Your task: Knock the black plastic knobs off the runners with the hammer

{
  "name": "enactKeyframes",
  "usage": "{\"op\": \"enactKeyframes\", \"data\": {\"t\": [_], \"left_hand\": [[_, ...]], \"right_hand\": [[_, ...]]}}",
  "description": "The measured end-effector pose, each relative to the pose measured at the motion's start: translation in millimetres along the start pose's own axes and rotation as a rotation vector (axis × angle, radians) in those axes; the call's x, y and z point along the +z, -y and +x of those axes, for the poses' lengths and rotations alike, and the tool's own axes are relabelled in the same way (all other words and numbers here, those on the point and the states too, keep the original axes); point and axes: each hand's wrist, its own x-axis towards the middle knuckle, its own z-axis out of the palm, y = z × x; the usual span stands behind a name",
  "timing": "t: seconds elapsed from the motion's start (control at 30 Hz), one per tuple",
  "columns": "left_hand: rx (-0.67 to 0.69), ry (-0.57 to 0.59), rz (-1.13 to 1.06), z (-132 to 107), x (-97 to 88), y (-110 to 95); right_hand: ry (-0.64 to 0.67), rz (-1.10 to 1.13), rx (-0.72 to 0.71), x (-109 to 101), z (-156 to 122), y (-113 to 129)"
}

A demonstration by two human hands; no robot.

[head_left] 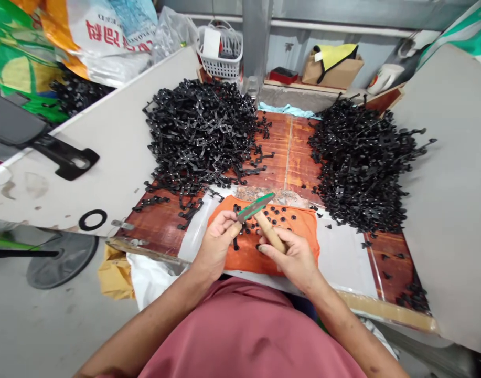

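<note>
My right hand (293,257) is closed round the wooden handle of a knife (259,212) whose green blade points up and left. My left hand (218,239) is pinched on a small black plastic part (236,240) just under the blade. Both hands hover over an orange cloth (303,223) strewn with several small black round pieces. Behind it, on the reddish wooden board (287,152), lie two heaps of black plastic strips: a large one on the left (201,131) and another on the right (358,163).
Grey boards (448,184) slope up on both sides of the work area. A white basket (220,52), a cardboard box (334,65) and printed sacks (102,37) stand at the back. A black ring (93,219) lies on the left board. A fan base (59,260) sits on the floor at left.
</note>
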Motion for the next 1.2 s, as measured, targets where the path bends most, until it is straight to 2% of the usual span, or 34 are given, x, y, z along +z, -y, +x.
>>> {"op": "enactKeyframes", "data": {"t": [0.17, 0.43, 0.53, 0.63, 0.7, 0.8, 0.83, 0.87, 0.93, 1.0, 1.1, 1.2], "left_hand": [[0.097, 0.030, -0.004, -3, 16.3, 11], [0.029, 0.021, -0.102, -10, 29.9, 18], [0.044, 0.037, -0.036, -15, 26.3, 19], [0.075, 0.104, 0.172, -20, 10.3, 11], [0.199, 0.087, 0.423, -20, -4.4, 0], [0.611, -0.008, 0.855, -11, -19.9, -19], [0.726, 0.002, 0.965, -7, -21.4, -23], [0.785, 0.059, 1.044, -3, -20.9, -26], [0.731, 0.231, 1.102, 3, -16.0, -24], [0.531, 0.333, 1.042, 5, -10.7, -16], [0.266, 0.294, 0.891, 7, -11.9, -6], [0.138, 0.280, 0.757, 17, -26.3, -9]], "right_hand": [[0.012, 0.081, 0.022, 16, 0, 1], [-0.083, 0.042, -0.005, 26, 5, -4], [-0.061, 0.035, -0.017, 27, 6, -6], [-0.041, 0.059, 0.008, 20, 5, -5], [-0.031, 0.083, 0.044, 12, 4, -2], [0.003, 0.078, 0.067, 0, 1, 5], [0.019, 0.071, 0.063, -2, 0, 7], [0.029, 0.061, 0.053, -3, -1, 9], [0.022, 0.029, 0.017, 0, -3, 11], [-0.005, -0.026, -0.031, 6, -5, 11], [0.034, -0.127, -0.060, 16, -6, 9], [0.115, -0.138, -0.046, 17, -6, 8]]}}
